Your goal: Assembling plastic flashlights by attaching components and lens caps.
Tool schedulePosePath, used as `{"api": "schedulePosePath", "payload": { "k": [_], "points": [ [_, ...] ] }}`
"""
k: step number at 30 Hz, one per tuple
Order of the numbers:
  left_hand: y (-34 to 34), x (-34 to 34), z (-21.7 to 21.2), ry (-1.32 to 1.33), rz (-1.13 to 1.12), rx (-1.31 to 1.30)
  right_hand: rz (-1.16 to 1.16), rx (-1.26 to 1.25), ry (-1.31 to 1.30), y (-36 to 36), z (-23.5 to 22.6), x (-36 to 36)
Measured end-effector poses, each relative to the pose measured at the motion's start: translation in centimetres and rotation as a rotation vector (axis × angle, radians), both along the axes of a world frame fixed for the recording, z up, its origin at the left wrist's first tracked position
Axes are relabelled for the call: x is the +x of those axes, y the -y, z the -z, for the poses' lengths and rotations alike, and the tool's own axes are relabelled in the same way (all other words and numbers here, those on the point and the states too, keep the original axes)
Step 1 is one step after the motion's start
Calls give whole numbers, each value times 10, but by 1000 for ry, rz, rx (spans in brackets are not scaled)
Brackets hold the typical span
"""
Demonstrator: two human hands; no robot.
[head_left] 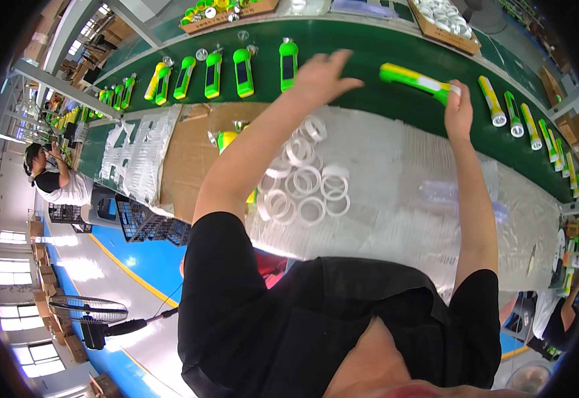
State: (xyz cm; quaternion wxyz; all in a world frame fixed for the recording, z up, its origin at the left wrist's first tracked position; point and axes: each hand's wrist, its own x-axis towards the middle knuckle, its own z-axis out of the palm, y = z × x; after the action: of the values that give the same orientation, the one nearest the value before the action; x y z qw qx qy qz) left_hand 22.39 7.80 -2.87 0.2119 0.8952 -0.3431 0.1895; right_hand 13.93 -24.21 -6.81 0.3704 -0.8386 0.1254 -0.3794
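Observation:
My right hand (458, 106) grips the end of a green and yellow flashlight (414, 81) that lies across the green conveyor belt (362, 60). My left hand (321, 76) hovers open over the belt's near edge, fingers spread, holding nothing. Below my left forearm a pile of white plastic rings (306, 182) rests on a clear plastic sheet (402, 192) covering the workbench. Another flashlight (226, 140) lies partly hidden under my left arm.
Several green and yellow flashlights (243, 71) lie in a row on the belt to the left, and more (521, 116) to the right. Cardboard boxes of parts (445, 23) stand beyond the belt. A person (54, 176) works at far left. A floor fan (89, 310) stands below.

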Motion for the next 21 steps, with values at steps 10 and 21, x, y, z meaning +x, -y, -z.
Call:
{"api": "schedulePosePath", "payload": {
  "k": [10,21],
  "points": [
    [-42,66,43,-404,-136,66,351,-756,-254,87,3,-8],
    [36,-184,-9,-516,688,-15,-453,1148,-39,-116,-43,-167]
  ]
}}
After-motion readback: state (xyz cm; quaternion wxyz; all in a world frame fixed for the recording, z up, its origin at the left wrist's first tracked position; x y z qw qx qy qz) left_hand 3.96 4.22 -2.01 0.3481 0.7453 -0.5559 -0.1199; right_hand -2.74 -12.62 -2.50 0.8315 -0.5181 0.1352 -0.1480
